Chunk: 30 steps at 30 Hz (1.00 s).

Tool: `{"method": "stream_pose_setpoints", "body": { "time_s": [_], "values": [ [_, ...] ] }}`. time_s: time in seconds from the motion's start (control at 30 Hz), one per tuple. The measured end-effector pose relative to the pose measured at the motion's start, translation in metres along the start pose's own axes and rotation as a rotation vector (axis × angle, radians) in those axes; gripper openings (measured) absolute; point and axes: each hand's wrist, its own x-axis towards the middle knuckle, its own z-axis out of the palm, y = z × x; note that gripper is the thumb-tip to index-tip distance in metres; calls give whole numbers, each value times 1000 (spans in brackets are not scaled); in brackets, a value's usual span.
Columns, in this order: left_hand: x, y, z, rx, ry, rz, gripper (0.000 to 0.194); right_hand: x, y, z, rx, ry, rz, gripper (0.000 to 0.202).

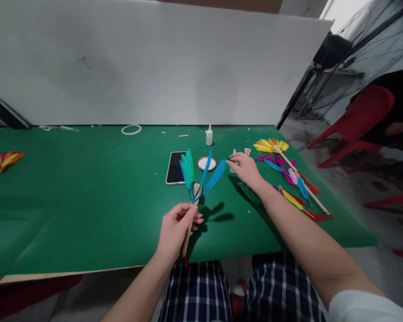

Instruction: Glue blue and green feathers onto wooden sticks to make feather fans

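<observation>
My left hand [179, 223] is closed around the wooden handle [187, 239] of a small feather fan, held upright above the table's front edge. Blue feathers [214, 179] and green feathers [189, 164] spread from its top, where a pale wooden piece [197, 190] shows. A bit of red hangs at the handle's lower end. To the right, my right hand [245, 169] has its fingers curled around a small white bottle [234, 170], partly hidden by them. Between the hands lies a round white disc with a reddish rim [207, 163].
A phone [175, 168] lies behind the fan. Another nozzle bottle [209, 135] stands near the white partition [137, 67]. At right are a yellow feather fan [272, 146], loose coloured feathers [292, 197] and a dark green feather [249, 193]. A white ring [131, 129] lies at the back.
</observation>
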Motion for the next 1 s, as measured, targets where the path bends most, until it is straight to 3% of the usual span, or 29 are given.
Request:
{"method": "stream_pose_setpoints", "body": {
  "time_s": [0.2,0.37,0.47,0.53,0.6,0.7,0.8,0.9,1.0],
  "values": [
    [12,12,6,-223,-91,-98,27,-6,-1,-11,26,-22,34,20],
    [31,30,15,-240,-120,-14,26,-16,-3,-24,135,5,95,21],
    [47,37,23,-265,-157,78,20,-28,-4,-40,285,195,110,25],
    [57,38,28,-266,-196,118,18,-35,-9,-52,500,384,160,30],
    [65,36,33,-250,-228,136,20,-38,-18,-61,756,457,224,31],
    [69,29,38,-190,-282,128,21,-35,-36,-64,987,419,204,25],
    [66,23,39,-136,-315,109,20,-31,-48,-53,1016,269,172,17],
    [63,21,38,-122,-325,116,18,-33,-48,-39,1015,100,224,22],
    [63,21,38,-124,-331,119,18,-37,-43,-31,978,70,293,22]
  ]
}}
